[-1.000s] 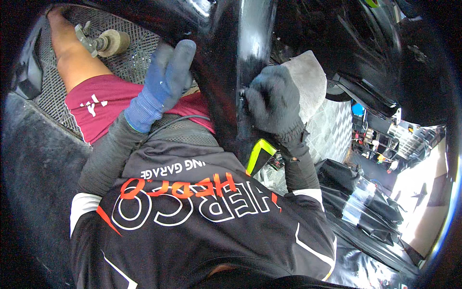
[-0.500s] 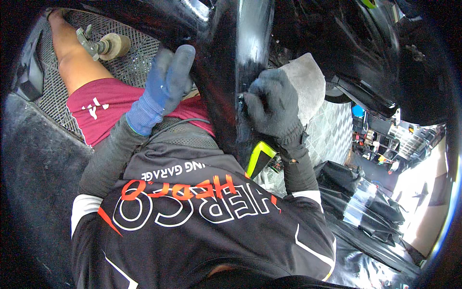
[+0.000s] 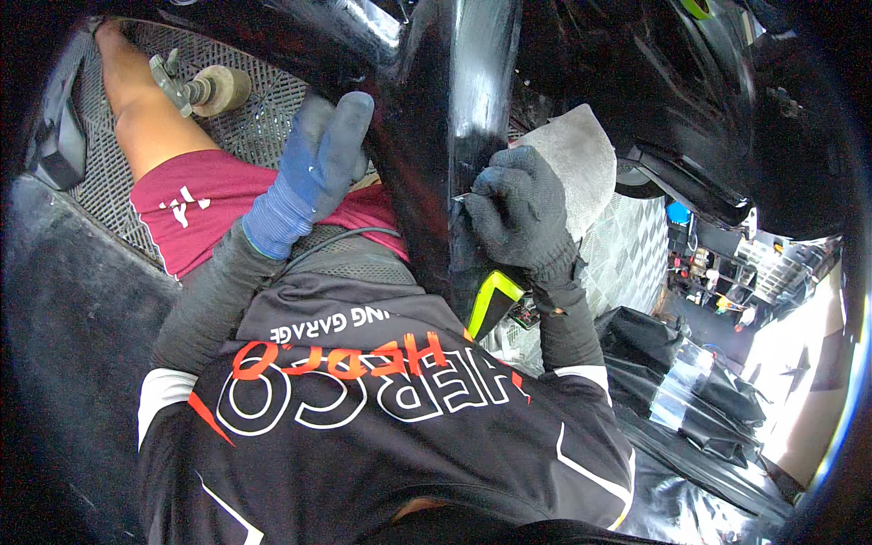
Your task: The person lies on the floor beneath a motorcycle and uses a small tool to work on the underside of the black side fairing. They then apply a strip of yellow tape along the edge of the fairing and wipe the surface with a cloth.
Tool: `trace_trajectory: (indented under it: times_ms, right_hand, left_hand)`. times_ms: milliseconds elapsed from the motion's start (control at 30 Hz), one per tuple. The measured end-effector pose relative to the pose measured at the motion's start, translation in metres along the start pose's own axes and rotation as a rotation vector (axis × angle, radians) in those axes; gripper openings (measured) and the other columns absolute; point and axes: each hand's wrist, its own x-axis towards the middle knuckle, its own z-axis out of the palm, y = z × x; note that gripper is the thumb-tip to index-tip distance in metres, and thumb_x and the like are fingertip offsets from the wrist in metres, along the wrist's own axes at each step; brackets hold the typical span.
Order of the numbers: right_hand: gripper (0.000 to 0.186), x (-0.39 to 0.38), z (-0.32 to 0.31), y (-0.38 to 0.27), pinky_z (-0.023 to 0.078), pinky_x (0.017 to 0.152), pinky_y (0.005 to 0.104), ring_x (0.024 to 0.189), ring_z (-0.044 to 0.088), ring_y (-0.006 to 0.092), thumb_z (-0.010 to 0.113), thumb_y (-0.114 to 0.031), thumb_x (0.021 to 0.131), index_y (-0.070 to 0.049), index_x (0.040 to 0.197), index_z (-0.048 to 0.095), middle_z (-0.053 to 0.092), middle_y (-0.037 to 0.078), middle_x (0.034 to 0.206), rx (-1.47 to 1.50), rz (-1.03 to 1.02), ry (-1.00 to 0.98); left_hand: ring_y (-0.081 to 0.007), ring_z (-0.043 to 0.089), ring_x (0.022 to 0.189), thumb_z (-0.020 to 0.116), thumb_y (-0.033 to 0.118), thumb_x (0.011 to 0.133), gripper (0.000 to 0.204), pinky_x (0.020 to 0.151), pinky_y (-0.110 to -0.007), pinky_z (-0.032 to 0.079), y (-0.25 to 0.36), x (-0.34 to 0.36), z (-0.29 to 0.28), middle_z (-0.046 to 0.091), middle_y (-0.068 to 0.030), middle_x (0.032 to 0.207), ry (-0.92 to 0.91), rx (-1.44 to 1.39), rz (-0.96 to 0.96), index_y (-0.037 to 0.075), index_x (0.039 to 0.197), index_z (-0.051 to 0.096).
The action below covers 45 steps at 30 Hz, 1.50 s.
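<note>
My left hand [image 3: 325, 162], in a blue glove with dark fingertips, is raised beside a glossy black panel [image 3: 404, 173]. Its fingers are stretched upward and nothing shows in them. On the other side of the upright black bodywork bar [image 3: 480, 86], my right hand [image 3: 522, 207] wears a black glove. Its fingers are curled together at the bar's edge, where a tiny bright bit pokes out by the fingertips; I cannot make out what it is. Just behind the right hand stands a grey, suede-like flat piece [image 3: 581, 163], partly covered by it.
At the far left, a beige round block on a metal fitting [image 3: 218, 89] rests on the grid floor mat [image 3: 263, 91] near my bare leg [image 3: 145, 109]. A yellow-green and black item [image 3: 495, 298] is below my right wrist. Black sheeting [image 3: 636, 341] lies at right.
My right hand has turned slightly at the bar's edge, and the small bright bit shows more at its fingertips. The left hand keeps its pose, with a slight shift in the picture.
</note>
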Motion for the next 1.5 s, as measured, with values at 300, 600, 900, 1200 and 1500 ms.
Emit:
trace_trajectory:
  times_ms: [300,600,900,1200,1500]
  right_hand:
    - [0.023,-0.005,-0.003,-0.007,0.051,0.070,0.0426,0.082,0.062,0.0354,0.078,-0.008,0.075,-0.007,0.091,0.062,0.061,0.014,0.089,-0.046,-0.007,-0.048]
    - [0.022,-0.004,0.000,-0.009,0.052,0.071,0.0435,0.082,0.062,0.0348,0.078,-0.007,0.074,-0.008,0.091,0.063,0.061,0.014,0.089,-0.039,0.023,-0.011]
    - [0.026,-0.001,-0.002,-0.007,0.051,0.067,0.0435,0.079,0.062,0.0342,0.080,-0.008,0.071,-0.008,0.091,0.064,0.062,0.013,0.090,-0.051,-0.043,-0.019]
    - [0.028,0.002,-0.005,-0.009,0.052,0.068,0.0437,0.081,0.063,0.0339,0.081,-0.009,0.071,-0.008,0.093,0.064,0.062,0.013,0.091,-0.053,-0.045,-0.039]
    - [0.025,-0.001,-0.009,-0.006,0.052,0.070,0.0442,0.080,0.063,0.0359,0.079,-0.008,0.075,-0.007,0.094,0.063,0.062,0.014,0.090,-0.027,-0.083,-0.093]
  left_hand:
    - [-0.0210,0.053,0.064,0.062,0.003,0.094,0.032,0.052,-0.034,0.046,-0.005,-0.002,-0.002,0.050,-0.0119,0.084,-0.045,0.112,-0.006,0.005,0.126,0.057]
    - [-0.0247,0.054,0.068,0.068,-0.004,0.083,0.061,0.055,-0.037,0.046,0.005,0.005,-0.002,0.052,-0.0142,0.088,-0.028,-0.280,-0.505,0.001,0.141,0.048]
    - [-0.0236,0.053,0.065,0.067,0.003,0.087,0.048,0.055,-0.037,0.045,-0.017,-0.004,-0.004,0.054,-0.0136,0.085,-0.003,0.251,0.229,-0.003,0.132,0.052]
    - [-0.0180,0.054,0.060,0.063,0.017,0.098,0.026,0.050,-0.035,0.044,-0.003,0.000,0.000,0.054,-0.0100,0.082,0.017,0.006,-0.098,0.003,0.119,0.056]
    - [-0.0122,0.047,0.050,0.056,0.034,0.103,0.029,0.046,-0.031,0.041,0.024,0.014,-0.003,0.052,-0.0041,0.071,-0.047,-0.550,-0.717,0.005,0.104,0.055]
